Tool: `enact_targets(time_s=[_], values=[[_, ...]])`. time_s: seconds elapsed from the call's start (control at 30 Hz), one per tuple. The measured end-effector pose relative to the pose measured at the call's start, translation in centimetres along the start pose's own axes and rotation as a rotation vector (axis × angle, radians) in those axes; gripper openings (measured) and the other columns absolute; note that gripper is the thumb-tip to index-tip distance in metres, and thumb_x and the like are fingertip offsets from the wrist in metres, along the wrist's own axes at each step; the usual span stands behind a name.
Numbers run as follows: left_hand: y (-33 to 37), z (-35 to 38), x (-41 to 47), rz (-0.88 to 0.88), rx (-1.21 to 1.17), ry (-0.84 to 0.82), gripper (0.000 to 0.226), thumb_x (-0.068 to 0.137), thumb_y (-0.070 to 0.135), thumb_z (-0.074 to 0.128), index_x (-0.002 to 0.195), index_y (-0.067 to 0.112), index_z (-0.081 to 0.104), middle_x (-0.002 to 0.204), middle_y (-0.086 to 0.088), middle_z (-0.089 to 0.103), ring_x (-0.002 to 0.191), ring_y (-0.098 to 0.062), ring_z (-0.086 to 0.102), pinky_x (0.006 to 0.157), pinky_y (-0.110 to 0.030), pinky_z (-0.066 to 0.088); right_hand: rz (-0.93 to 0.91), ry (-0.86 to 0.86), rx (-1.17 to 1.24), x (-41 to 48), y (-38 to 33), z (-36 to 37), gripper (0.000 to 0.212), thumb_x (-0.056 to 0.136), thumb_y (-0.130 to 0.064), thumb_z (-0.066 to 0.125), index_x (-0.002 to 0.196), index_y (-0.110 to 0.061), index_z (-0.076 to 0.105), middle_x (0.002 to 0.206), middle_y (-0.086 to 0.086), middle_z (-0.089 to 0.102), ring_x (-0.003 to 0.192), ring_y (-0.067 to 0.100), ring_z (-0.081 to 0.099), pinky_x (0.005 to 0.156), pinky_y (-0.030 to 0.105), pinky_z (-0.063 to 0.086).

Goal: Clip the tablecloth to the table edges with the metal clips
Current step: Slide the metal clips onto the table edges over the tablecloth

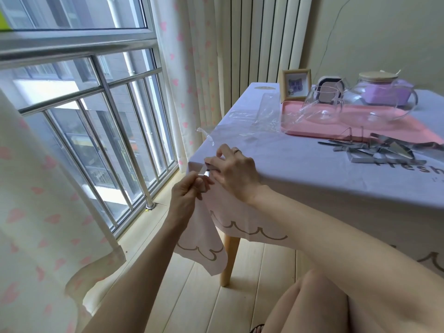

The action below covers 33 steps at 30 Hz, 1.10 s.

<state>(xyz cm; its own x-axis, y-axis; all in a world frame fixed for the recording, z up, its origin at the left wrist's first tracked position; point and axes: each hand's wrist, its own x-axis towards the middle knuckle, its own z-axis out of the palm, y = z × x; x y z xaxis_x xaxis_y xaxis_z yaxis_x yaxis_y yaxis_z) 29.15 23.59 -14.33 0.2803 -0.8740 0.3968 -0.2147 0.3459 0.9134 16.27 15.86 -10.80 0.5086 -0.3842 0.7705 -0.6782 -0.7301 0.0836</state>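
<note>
Head view shows both hands at the near-left table corner. The right hand (234, 173) presses a metal clip (206, 169) onto the tablecloth (300, 169) edge; the left hand (189, 189), closed, pinches the cloth just below. Spare clips (382, 150) lie well to the right.

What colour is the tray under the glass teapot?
Pink. The tray shows best in the head view, beneath the glass teapot.

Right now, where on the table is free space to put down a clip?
The bare tablecloth between the right hand and the pile of metal clips is free. It is crowded further back: clear plastic wrap near the far left edge, then the pink tray with the glass teapots.
</note>
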Motion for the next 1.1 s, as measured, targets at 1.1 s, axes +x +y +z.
enact_targets(time_s=[1.1], values=[[-0.1,2.3,-0.6,0.088,0.192,0.117,0.021,0.094,0.017,0.053,0.078,0.016,0.066,0.084,-0.001,0.06,0.081,-0.019,0.057,0.062,-0.027,0.044,0.14,-0.135,0.202,-1.1,1.6,-1.9,0.015,0.074,-0.014,0.072,0.089,-0.013,0.072,0.088,0.005,0.064,0.072,0.027,0.065,0.051,0.025,0.042]])
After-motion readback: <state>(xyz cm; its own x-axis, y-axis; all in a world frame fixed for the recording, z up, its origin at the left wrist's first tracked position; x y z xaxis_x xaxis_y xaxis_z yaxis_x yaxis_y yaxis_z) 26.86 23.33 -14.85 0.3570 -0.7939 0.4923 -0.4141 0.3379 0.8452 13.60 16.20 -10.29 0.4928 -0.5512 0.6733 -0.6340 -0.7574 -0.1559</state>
